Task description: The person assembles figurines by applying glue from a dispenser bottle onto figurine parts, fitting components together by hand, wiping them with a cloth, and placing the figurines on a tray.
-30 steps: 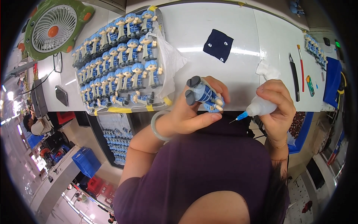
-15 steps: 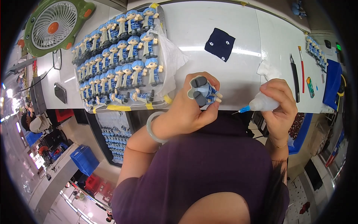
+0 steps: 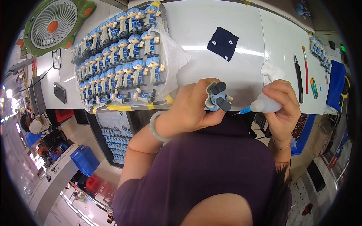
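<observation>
Turned over in the left hand [image 3: 192, 107], the small toy figure [image 3: 217, 101] has swung its dark feet toward the right since half a second ago. The right hand [image 3: 284, 100] has hardly moved.

I see the left fingers wrapped around the toy, with the thumb along its lower side. The toy is held near the front edge of the table [image 3: 196, 22], with its flat soles showing. It looks smooth and hard, blue and cream, with round-ended shoes.

The right fingers are curled around a cloudy white squeeze bottle [image 3: 267, 103]. Its blue tip [image 3: 245, 110] ends in a thin needle. That needle is near the toy's feet, but I can't tell how big the gap is.

Little white marks dot a dark blue cloth [image 3: 223, 43], too small for me to make out. It is soft and nearly square. On the left, rows of toys with blue hair [image 3: 152, 62] fill a tray [image 3: 120, 108] with yellow tape on its rim. Crinkly, see-through wrap [image 3: 175, 60] hangs over its side.

Over on the right I see a crumpled white tissue [image 3: 269, 69], a long black pointed tool [image 3: 298, 83] and a thin red brush [image 3: 305, 71]. A smooth, pale ring [image 3: 152, 126] goes around the left wrist.
</observation>
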Motion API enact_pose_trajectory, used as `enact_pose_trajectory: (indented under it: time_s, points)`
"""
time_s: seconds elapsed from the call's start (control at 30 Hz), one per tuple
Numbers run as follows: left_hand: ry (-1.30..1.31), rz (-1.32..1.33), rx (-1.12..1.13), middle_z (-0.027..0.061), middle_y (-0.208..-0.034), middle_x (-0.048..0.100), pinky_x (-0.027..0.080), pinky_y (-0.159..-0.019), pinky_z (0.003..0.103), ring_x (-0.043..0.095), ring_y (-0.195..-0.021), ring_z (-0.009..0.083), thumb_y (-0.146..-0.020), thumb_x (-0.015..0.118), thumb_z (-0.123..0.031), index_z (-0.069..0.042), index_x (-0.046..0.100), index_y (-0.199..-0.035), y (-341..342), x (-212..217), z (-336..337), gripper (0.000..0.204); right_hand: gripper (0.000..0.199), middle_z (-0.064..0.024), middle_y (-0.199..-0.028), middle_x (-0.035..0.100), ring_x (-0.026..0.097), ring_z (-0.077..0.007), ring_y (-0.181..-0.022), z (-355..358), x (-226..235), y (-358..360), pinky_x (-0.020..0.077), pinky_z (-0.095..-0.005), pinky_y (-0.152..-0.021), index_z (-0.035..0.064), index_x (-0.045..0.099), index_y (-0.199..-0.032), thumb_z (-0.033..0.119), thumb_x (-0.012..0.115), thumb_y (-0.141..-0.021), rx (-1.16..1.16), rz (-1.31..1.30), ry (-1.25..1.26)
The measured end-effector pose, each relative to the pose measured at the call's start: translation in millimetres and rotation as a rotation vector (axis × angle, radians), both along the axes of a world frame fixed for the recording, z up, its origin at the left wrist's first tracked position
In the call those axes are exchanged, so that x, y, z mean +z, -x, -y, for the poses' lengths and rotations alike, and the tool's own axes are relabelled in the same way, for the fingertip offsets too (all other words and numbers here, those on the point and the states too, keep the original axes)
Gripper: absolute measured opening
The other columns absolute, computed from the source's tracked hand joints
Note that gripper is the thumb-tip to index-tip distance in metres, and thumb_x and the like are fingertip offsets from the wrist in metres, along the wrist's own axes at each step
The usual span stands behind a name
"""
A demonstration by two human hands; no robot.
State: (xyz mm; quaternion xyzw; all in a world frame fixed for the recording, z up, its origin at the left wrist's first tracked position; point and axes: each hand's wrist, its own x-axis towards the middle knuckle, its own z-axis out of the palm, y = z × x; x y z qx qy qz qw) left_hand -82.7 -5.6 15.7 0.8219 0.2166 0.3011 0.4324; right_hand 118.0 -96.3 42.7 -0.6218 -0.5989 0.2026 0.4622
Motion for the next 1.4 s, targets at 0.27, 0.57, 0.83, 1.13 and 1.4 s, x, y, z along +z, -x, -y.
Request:
enact_pose_trajectory:
  time_s: [0.27,0.57,0.83,1.13,1.4]
  points:
    - [-0.007,0.053,-0.025,0.0102,-0.080,0.052,0.042,-0.058,0.029,0.051,-0.069,0.0233,-0.058,0.059,-0.002,-0.002,0.053,-0.080,-2,0,-3,0.023,0.035,-0.0078,-0.083,0.058,0.053,-0.0207,-0.076,2,1,0,0.0431,-0.0269,-0.063,0.0017,0.063,-0.084,-0.010,0.061,-0.050,-0.009,0.025,-0.005]
    - [-0.139,0.012,-0.031,0.0063,-0.069,0.058,0.045,-0.046,0.029,0.055,-0.049,0.0226,-0.067,0.058,-0.008,0.006,0.043,-0.098,-2,1,-6,0.037,0.034,-0.0069,-0.083,0.058,0.053,-0.0216,-0.076,2,4,2,0.0431,-0.0285,-0.065,0.0029,0.063,-0.084,-0.008,0.063,-0.051,0.003,0.113,-0.032]
    - [-0.149,0.023,-0.024,0.0070,-0.070,0.057,0.045,-0.045,0.030,0.055,-0.050,0.0234,-0.067,0.058,-0.008,0.006,0.042,-0.100,-3,1,-5,0.039,0.037,-0.0062,-0.083,0.058,0.053,-0.0234,-0.077,4,9,5,0.0435,-0.0299,-0.067,0.0064,0.064,-0.086,-0.005,0.065,-0.051,-0.056,0.358,-0.092]
    - [-0.092,-0.062,0.097,0.0106,-0.078,0.051,0.042,-0.049,0.030,0.050,-0.056,0.0232,-0.063,0.061,-0.008,0.000,0.049,-0.087,-2,3,2,0.028,0.041,-0.0043,-0.090,0.056,0.051,-0.0226,-0.081,11,16,9,0.0437,-0.0295,-0.069,0.0090,0.064,-0.090,-0.004,0.060,-0.052,-0.067,0.557,-0.152]
    - [-0.178,-0.019,0.110,0.0065,-0.065,0.050,0.040,-0.040,0.030,0.050,-0.044,0.0231,-0.065,0.061,-0.012,0.004,0.043,-0.099,-3,-1,0,0.042,0.039,-0.0040,-0.092,0.056,0.050,-0.0218,-0.082,12,21,9,0.0423,-0.0287,-0.072,0.0098,0.065,-0.092,-0.001,0.057,-0.055,-0.045,0.644,-0.158]
